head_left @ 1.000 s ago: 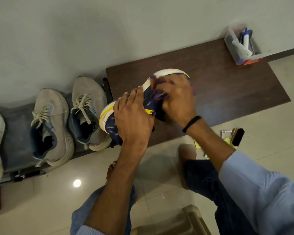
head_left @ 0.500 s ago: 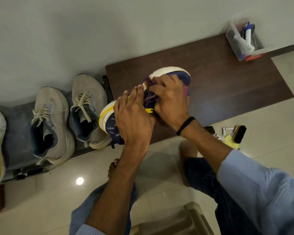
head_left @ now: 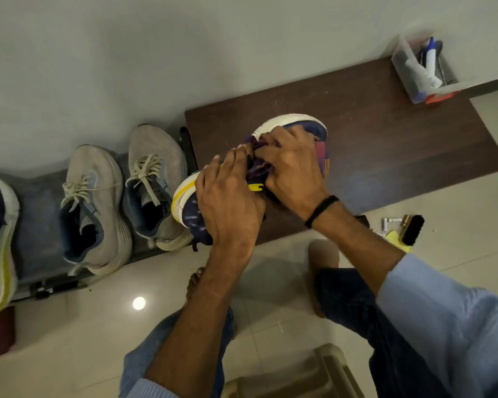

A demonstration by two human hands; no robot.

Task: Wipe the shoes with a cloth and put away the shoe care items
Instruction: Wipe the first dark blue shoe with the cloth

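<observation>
over dark bench (head_left: 385,145): left hand (head_left: 227,202) grips navy shoe (head_left: 293,122) heel; right hand (head_left: 291,170) clutches purple cloth (head_left: 259,165) on upper. best: brace shoe, rub short strokes toward toe.

Held shoe (head_left: 191,215): navy upper with pale flecks, white sole with a yellow stripe, yellow tab. Cloth (head_left: 259,167): purple, with an orange-and-blue striped patch. Bench (head_left: 385,139): dark brown wood grain. Grey shoes (head_left: 104,202): cream laces, blue lining. Brush (head_left: 413,229): black bristles, brass-coloured collar. Wristband (head_left: 321,206): black. Sleeve (head_left: 443,311): light blue. Container (head_left: 405,70): clear, red base. Floor (head_left: 69,340): cream tiles.
</observation>
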